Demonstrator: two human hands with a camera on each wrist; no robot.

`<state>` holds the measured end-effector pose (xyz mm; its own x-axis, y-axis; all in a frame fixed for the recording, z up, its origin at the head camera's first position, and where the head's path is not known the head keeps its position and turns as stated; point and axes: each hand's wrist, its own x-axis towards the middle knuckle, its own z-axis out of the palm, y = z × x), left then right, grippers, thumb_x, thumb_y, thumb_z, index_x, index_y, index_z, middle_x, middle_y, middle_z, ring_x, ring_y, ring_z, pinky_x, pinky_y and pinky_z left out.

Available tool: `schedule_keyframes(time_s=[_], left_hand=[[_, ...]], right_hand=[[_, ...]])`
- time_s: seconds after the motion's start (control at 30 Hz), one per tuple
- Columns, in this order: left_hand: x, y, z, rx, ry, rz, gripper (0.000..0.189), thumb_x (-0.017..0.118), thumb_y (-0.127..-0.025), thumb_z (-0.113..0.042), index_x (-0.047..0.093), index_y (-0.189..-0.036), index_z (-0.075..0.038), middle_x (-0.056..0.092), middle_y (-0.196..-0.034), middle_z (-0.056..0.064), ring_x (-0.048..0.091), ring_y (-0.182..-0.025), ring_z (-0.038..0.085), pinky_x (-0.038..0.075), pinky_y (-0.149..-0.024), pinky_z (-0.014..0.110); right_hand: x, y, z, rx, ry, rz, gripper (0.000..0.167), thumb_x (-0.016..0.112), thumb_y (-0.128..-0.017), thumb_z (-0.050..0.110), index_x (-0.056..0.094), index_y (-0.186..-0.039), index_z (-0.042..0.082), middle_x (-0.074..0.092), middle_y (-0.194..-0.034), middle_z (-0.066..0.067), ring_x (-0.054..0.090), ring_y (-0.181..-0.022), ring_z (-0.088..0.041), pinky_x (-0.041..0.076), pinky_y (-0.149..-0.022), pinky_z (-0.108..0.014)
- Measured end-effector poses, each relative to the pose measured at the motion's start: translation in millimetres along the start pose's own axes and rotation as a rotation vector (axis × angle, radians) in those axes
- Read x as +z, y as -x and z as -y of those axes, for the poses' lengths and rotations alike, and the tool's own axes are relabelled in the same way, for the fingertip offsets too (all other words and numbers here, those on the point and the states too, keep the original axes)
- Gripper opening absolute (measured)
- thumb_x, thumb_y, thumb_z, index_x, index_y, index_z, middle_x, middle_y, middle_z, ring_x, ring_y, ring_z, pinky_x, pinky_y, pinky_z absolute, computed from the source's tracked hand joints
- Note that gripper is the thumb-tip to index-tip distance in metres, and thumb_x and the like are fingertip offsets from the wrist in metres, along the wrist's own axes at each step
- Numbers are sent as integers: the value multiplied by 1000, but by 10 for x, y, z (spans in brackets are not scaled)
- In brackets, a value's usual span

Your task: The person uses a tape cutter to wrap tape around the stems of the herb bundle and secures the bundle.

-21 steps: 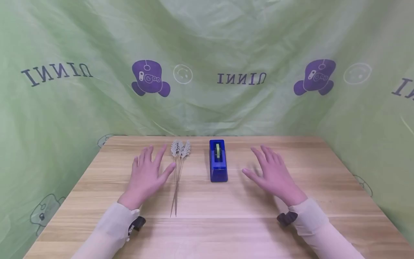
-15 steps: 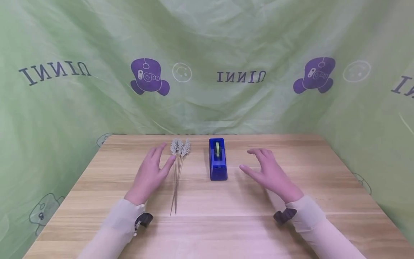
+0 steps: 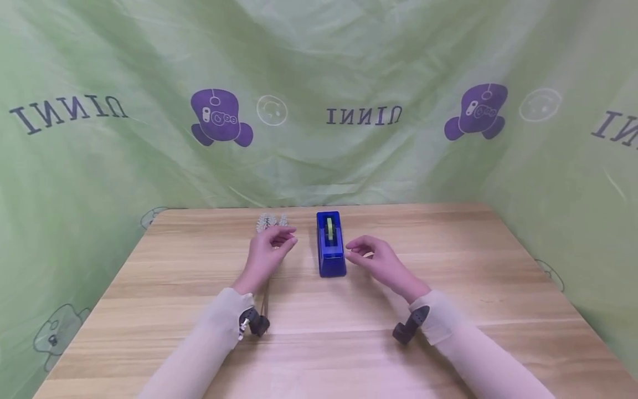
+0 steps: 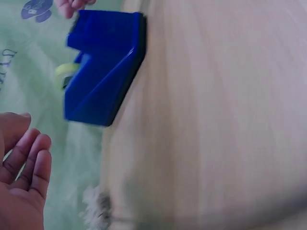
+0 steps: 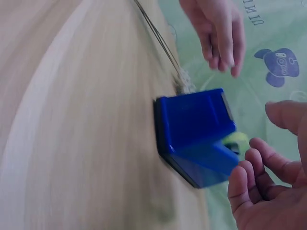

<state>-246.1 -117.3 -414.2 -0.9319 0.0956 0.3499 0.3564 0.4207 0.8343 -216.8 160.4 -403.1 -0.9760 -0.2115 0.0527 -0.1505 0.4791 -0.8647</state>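
Note:
A blue tape dispenser [image 3: 332, 267] with a yellow-green roll of tape [image 3: 329, 229] stands on the table between the two hands. My right hand [image 3: 385, 267] is just to its right, fingers loosely bent and holding nothing; whether the fingertips touch the dispenser, I cannot tell. To the left, my left hand [image 3: 264, 259] hovers over a small bunch of grey-white dried-looking flower stalks [image 3: 262, 223], hiding most of their thin stems. Its fingers are relaxed around bare air, as the left wrist view also shows beside the dispenser [image 4: 103, 62].
The wooden table [image 3: 309, 354] reaches back to a green cloth [image 3: 299, 172] printed with purple figures and letters. That cloth also hangs at both sides. A dark wrist camera [image 3: 411, 326] sits on the right sleeve, and another [image 3: 256, 322] on the left.
Both hands have moved inward toward the tape dispenser, and their spread fingers have bent. The left hand now covers the flower stems. The view has shifted slightly; the dispenser and flowers stay put.

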Motion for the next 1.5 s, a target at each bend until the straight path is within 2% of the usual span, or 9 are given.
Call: schedule_keyframes(time_s=[0.2, 0.3, 0.47, 0.57, 0.77, 1.03, 1.13, 1.3, 1.5], left_hand=[[279, -60, 82, -52, 97, 39, 25, 76, -92, -3, 75, -117, 3, 77, -101, 21, 71, -88, 19, 55, -82, 17], [382, -64, 118, -80, 124, 48, 27, 77, -93, -4, 75, -118, 2, 77, -101, 20, 71, -90, 20, 55, -83, 17], [506, -68, 141, -108, 134, 40, 28, 78, -92, -8, 76, -120, -2, 78, -103, 17, 72, -92, 21, 57, -86, 21], [562, -83, 156, -112, 153, 19, 30, 79, -92, -8, 76, -122, -2, 77, -104, 17, 71, -93, 20, 57, -86, 21], [625, -120, 163, -92, 180, 10, 36, 78, -92, -6, 73, -127, -1, 76, -107, 19, 72, -97, 25, 58, -89, 22], [641, -175, 147, -61, 177, 11, 34, 78, -92, -6, 74, -125, -3, 75, -106, 19, 72, -98, 28, 58, -89, 23], [644, -193, 141, -43, 167, 15, 33, 78, -92, -6, 75, -124, -3, 75, -106, 19, 72, -97, 29, 58, -88, 22], [651, -221, 120, -32, 149, 21, 32, 79, -92, -5, 75, -123, -3, 75, -105, 18, 71, -95, 26, 57, -86, 20], [661, -243, 99, -38, 131, 24, 32, 79, -92, -6, 75, -123, -3, 75, -105, 17, 70, -92, 21, 58, -86, 22]], right_hand=[[156, -82, 8, 82, -69, 32, 30, 75, -97, 23, 72, -117, 1, 71, -101, -9, 60, -89, -16, 52, -69, -27], [228, -113, 6, 104, -93, 48, 31, 75, -97, 25, 73, -115, 0, 68, -93, -6, 56, -80, -14, 48, -57, -27], [323, -145, 2, 154, -126, 34, 27, 75, -97, 24, 74, -110, 1, 68, -89, -5, 54, -75, -14, 43, -53, -27], [357, -157, 5, 171, -133, 8, 23, 75, -97, 22, 75, -108, 1, 70, -91, -6, 55, -76, -14, 42, -53, -25], [397, -169, 24, 199, -154, -39, 19, 76, -96, 19, 76, -105, 2, 74, -97, -10, 58, -78, -14, 42, -55, -25], [426, -177, 22, 234, -252, -96, 15, 77, -94, 13, 76, -103, 1, 70, -109, -11, 54, -79, -15, 42, -60, -24], [435, -174, 10, 218, -260, -126, 14, 77, -93, 11, 76, -102, 0, 69, -109, -11, 56, -87, -16, 46, -67, -22], [439, -174, -15, 175, -268, -162, 14, 77, -92, 9, 77, -102, 0, 71, -108, -10, 60, -103, -19, 48, -87, -24], [429, -164, -61, 152, -299, -167, 15, 76, -94, 10, 76, -104, -1, 71, -103, -6, 59, -98, -15, 47, -88, -24]])
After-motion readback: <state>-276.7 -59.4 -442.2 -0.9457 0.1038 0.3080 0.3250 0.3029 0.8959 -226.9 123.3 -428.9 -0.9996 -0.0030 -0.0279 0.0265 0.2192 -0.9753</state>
